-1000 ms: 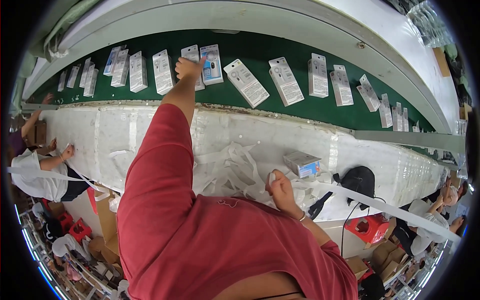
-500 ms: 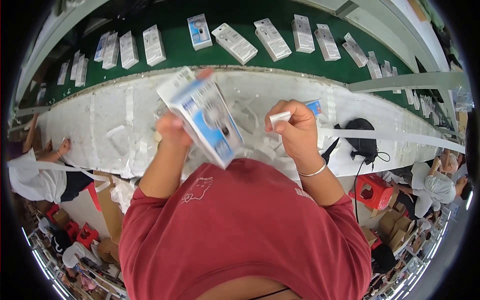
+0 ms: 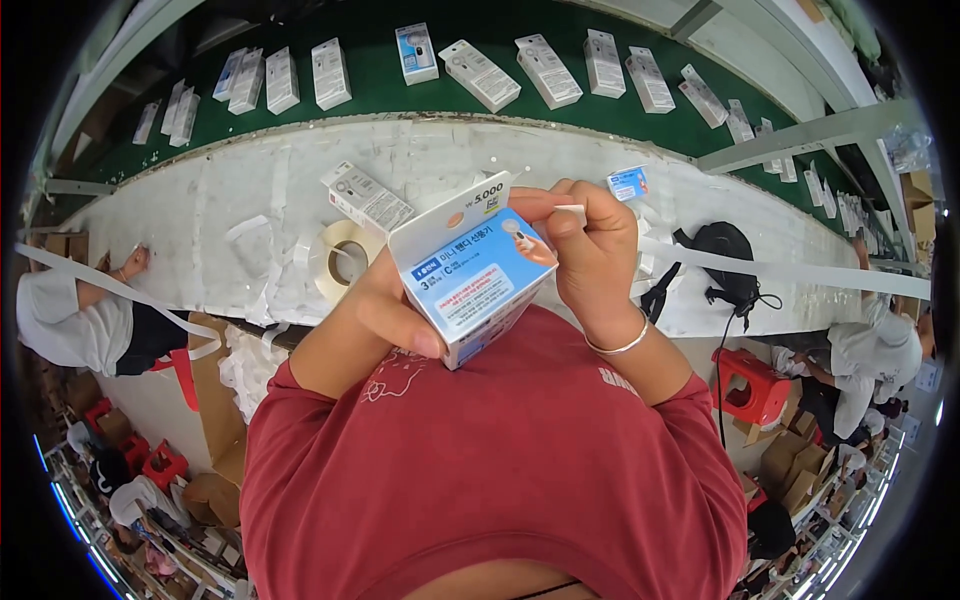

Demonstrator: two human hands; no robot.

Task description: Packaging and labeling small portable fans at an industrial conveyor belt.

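Note:
My left hand (image 3: 385, 315) holds a small blue and white product box (image 3: 470, 270) close in front of my chest, thumb along its lower edge. My right hand (image 3: 590, 250) is at the box's upper right corner, fingers pinched on a small white strip, perhaps tape (image 3: 572, 210). A bracelet sits on my right wrist. A second box of the same kind (image 3: 365, 197) lies on the white table just behind my left hand, next to a roll of clear tape (image 3: 340, 262).
A green conveyor belt (image 3: 380, 100) beyond the white table (image 3: 200, 210) carries several white boxes. A small blue box (image 3: 628, 183) and a black bag (image 3: 722, 255) lie at the right. Other seated people work at left and right; red stools stand below.
My left hand reached to the belt, took a box and brought it to my chest. My right hand rose from the table with a strip to the box's top corner.

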